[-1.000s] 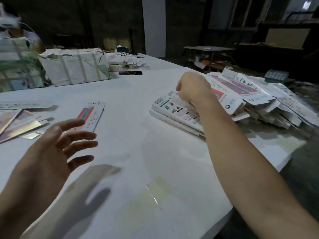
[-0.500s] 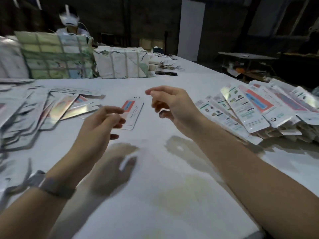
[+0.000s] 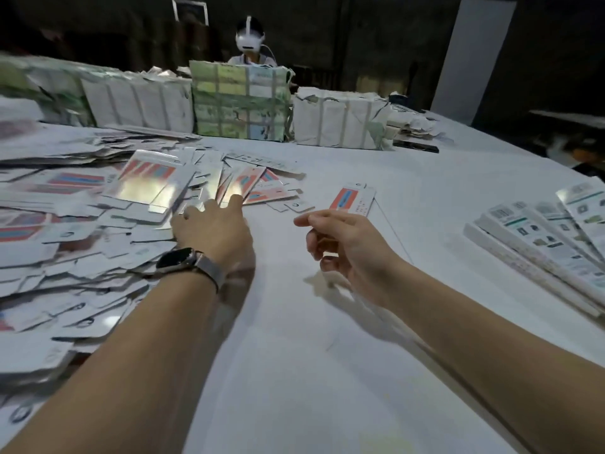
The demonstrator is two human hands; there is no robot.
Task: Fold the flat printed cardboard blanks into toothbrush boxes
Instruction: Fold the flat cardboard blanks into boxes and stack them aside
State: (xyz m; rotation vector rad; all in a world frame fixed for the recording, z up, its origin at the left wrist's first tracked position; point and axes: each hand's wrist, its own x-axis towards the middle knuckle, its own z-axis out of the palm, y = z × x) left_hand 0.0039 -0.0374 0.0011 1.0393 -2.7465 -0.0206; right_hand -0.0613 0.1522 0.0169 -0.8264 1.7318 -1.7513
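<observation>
A wide heap of flat printed cardboard blanks (image 3: 98, 224) with red and blue print and shiny foil covers the table's left side. My left hand (image 3: 212, 227), with a watch on the wrist, reaches over the heap's right edge, fingers extended onto the blanks; whether it grips one is hidden. My right hand (image 3: 343, 244) hovers above the white table (image 3: 327, 355) with loosely curled fingers and holds nothing. One folded box (image 3: 352, 199) lies alone just beyond my right hand. A stack of folded toothbrush boxes (image 3: 550, 244) lies at the right edge.
Wrapped bundles (image 3: 242, 99) of stock stand in a row along the table's far side. A person wearing a white headset (image 3: 249, 40) sits behind them. A dark phone-like object (image 3: 415, 146) lies at the far right. The room beyond is dark.
The view has swung left, bringing the heap of blanks into sight. My left hand has moved forward onto the heap's edge. My right hand left the folded stack and drifted to the table's middle.
</observation>
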